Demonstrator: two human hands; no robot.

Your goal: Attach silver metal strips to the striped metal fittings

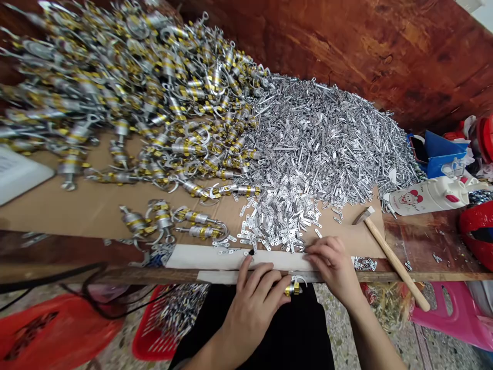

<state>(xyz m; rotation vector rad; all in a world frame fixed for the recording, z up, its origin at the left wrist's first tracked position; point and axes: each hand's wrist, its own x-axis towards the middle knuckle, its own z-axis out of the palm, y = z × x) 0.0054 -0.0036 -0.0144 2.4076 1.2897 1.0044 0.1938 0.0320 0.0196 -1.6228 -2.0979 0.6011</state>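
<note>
At the bench's front edge my left hand [258, 298] is closed round a silver-and-yellow metal hook fitting [294, 289]. Only its end and the curved hook show past my fingers; the rest is hidden under the hand. My right hand [332, 263] is just to the right, over a white strip [215, 258], with thumb and fingers pinched together. What lies between those fingertips is too small to make out. Right beyond them spreads a heap of small flat metal plates with holes [279, 218].
Similar silver-and-yellow fittings [185, 149] are piled at the left on cardboard [96, 205]. Metal pins [327, 139] form a heap farther back. A hammer [396, 259] lies at the right, near a white bottle [425, 197]. Below the bench stands a red basket [143, 334].
</note>
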